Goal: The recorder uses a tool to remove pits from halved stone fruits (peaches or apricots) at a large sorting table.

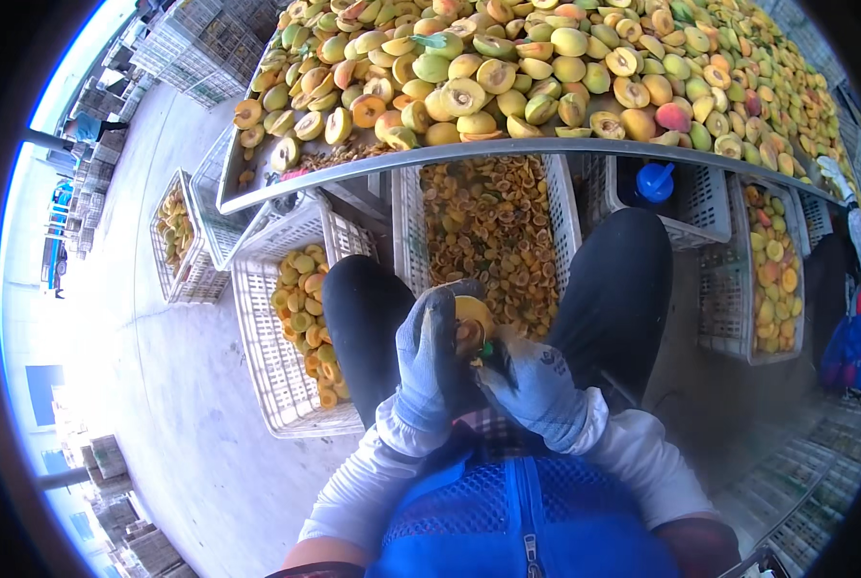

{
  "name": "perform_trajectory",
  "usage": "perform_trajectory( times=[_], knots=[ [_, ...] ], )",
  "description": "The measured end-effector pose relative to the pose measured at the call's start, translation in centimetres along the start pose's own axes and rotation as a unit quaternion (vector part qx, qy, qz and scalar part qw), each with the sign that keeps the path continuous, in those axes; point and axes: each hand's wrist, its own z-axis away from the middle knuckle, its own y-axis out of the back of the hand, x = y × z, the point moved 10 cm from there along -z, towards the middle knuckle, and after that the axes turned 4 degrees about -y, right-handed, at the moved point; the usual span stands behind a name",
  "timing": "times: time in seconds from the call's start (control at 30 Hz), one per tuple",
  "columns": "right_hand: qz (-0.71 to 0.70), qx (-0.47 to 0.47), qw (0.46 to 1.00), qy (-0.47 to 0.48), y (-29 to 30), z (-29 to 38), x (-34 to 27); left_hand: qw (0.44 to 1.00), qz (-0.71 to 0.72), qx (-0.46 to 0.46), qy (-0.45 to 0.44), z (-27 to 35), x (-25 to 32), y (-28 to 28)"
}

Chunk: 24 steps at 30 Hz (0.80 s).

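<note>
Both my hands wear grey-blue coated work gloves and meet between my knees. My left hand (425, 354) grips a yellow peach half (474, 312), its cut side partly visible. Close against the fruit, my right hand (539, 386) is closed around a small tool with a green part (486, 350); most of the tool is hidden by the fingers. Below and beyond them, a plastic crate (562, 209) holds peach pits and scraps (488, 224). By my left knee, another white crate (261, 325) contains pitted peach halves (304, 296).
A metal-edged table (401, 160) heaped with halved peaches (531, 79) spans the far side. Under it, a blue lidded container (654, 182) sits in a crate. To the right stands a peach-filled crate (799, 303), near a co-worker's gloved hand (835, 177). Stacked crates (192, 54) rise at far left.
</note>
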Motion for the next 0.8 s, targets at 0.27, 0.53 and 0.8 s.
perform_trajectory(
  times=[0.27,0.53,0.8],
  knots=[
    [0.019,-0.020,1.000,-0.014,-1.5,0.5,0.8,0.997,0.047,-0.012,0.056,0.7,-0.9,0.3],
    [-0.125,-0.071,0.986,-0.081,-4.0,1.3,3.9,0.988,0.005,-0.033,0.151,1.3,-1.9,-0.6],
    [-0.215,-0.079,0.969,-0.091,-3.4,1.5,3.1,0.995,-0.085,-0.056,0.018,0.8,-0.1,-0.9]
  ],
)
